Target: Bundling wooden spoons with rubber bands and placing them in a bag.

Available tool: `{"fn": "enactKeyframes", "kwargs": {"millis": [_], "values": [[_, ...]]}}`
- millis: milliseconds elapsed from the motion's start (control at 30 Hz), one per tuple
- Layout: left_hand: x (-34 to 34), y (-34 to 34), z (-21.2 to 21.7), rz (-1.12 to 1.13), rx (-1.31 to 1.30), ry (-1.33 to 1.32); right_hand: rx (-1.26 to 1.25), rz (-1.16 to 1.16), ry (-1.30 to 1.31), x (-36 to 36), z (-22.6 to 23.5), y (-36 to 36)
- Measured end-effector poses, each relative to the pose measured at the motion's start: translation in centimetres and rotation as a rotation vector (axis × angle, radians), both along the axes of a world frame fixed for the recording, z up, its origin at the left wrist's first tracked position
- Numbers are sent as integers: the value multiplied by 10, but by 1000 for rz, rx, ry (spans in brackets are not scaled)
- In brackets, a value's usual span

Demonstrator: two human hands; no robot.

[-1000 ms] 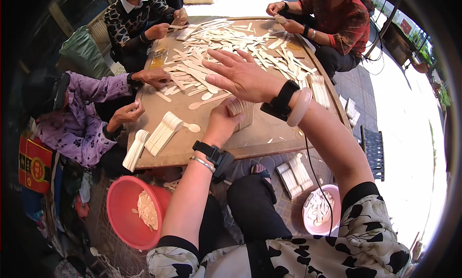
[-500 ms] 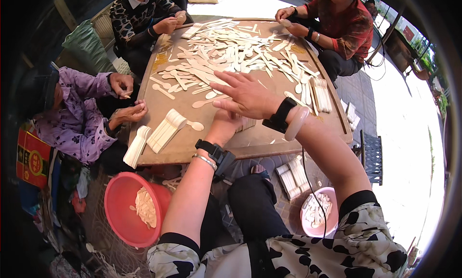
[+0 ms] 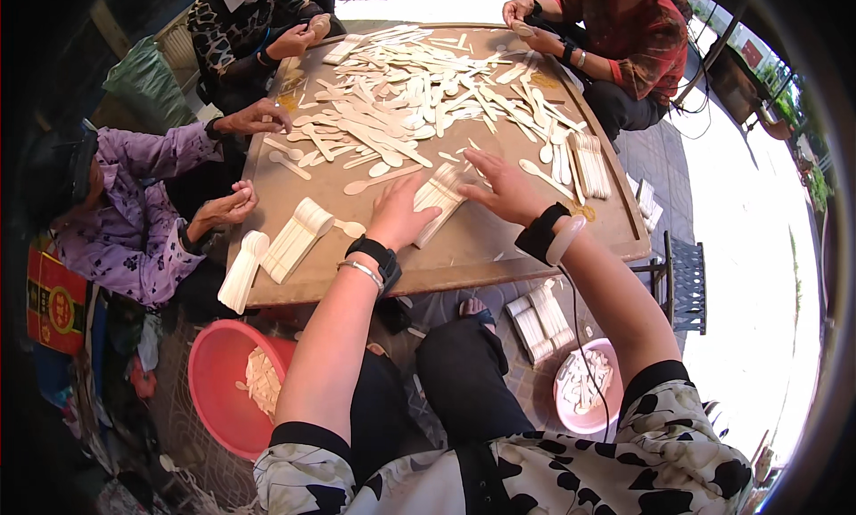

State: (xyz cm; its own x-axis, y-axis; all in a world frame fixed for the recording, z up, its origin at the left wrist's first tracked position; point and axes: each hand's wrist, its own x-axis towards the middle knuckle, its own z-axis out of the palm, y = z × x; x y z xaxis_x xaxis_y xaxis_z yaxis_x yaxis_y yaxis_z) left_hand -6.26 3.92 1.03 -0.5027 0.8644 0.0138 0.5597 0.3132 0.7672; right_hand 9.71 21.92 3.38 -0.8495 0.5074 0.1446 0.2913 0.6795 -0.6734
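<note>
On the brown table a neat stack of wooden spoons (image 3: 437, 203) lies between my two hands. My left hand (image 3: 399, 214) rests along the left side of this stack, fingers stretched out and thumb near its front end. At the stack's right side, my right hand (image 3: 506, 192) is open, its fingers spread and the thumb pointing toward the stack; whether it touches is hard to make out. Just beyond them, a single wooden spoon (image 3: 382, 181) lies flat. A large loose heap of wooden spoons (image 3: 392, 105) covers the far middle of the table.
More spoon stacks stand at the table's (image 3: 357, 270) left front (image 3: 299, 238) and right side (image 3: 590, 167). Below are a red basin (image 3: 209, 386), a pink basin (image 3: 562, 395) and bundled spoons (image 3: 540, 323). Three co-workers sit around the table; one purple sleeve (image 3: 134, 247) is at left.
My hands have moved apart: the left swung out to the left side, the right shifted right, uncovering the stack between them. The left co-worker's hand has reached toward the heap.
</note>
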Motion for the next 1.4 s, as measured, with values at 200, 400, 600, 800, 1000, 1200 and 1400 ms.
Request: {"fn": "enactKeyframes", "kwargs": {"millis": [200,400,600,800,1000,1200,1400], "values": [[36,18,14,-31,-394,358,495,423,-90,-8,-5,16],[16,17,-3,-180,-391,358,433,460,-66,-13,-39,18],[11,10,-12,-206,-379,428,592,453,-167,-6,-30,5],[7,7,-13,-251,-331,420,442,498,-186,-3,-14,8],[18,12,5,-158,-144,269,128,524,-104,1,-15,34],[28,30,7,-41,-87,119,171,436,-11,-5,-27,31],[25,41,-3,-108,-40,178,139,420,9,-5,-16,23]]}}
